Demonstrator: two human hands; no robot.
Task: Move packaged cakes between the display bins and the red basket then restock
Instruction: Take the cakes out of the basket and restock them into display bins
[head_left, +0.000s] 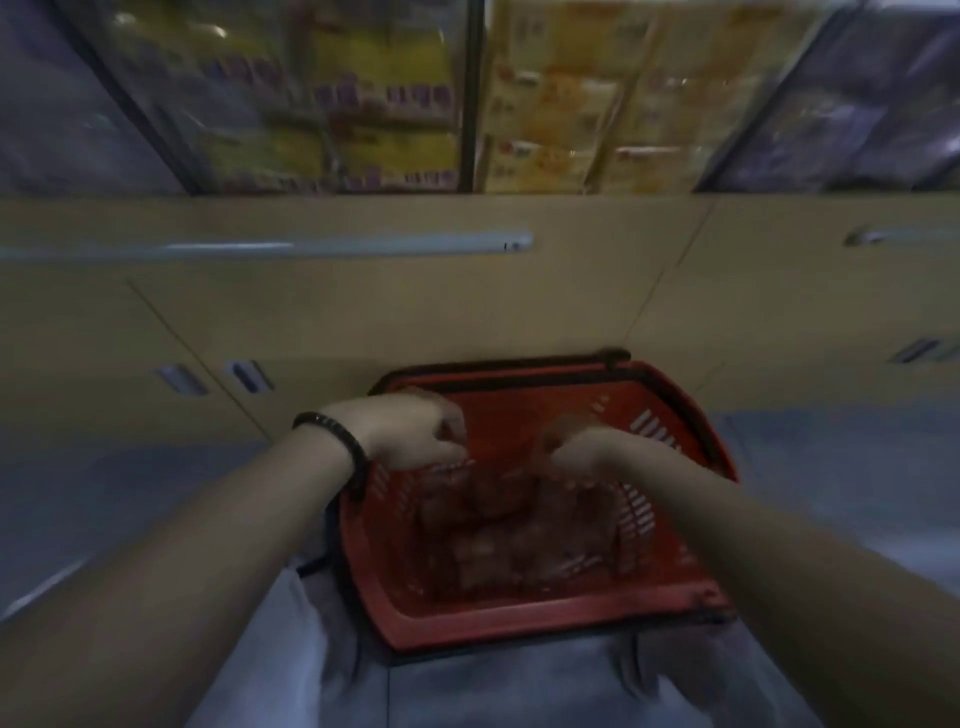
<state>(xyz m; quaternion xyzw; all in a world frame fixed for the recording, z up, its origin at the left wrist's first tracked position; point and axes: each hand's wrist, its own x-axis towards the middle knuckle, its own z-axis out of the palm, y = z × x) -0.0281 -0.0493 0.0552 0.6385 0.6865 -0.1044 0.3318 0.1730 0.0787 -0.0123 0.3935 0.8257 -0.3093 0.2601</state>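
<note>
One red basket (524, 618) sits on the floor between the person's legs and the beige cabinet front (363, 312). Its long axis runs roughly left to right across the view, slightly skewed, and a black handle (498, 366) lies folded along the far rim. Inside is a heap of packaged cakes (498, 545) in clear wrappers (too smeared by motion blur to count or to tell which way any one points).

Two hands hang over the basket. The left hand (415, 431), with one black wristband (337, 441), and the right hand (569, 452) both have their fingers curled downward just above the heap. Whether either pinches a wrapper cannot be told.

Above, four display bins show. The middle two hold yellow packs (337, 104) and orange-yellow packs (561, 104). The outer two, dark and purplish, are cut off at the frame edges.
</note>
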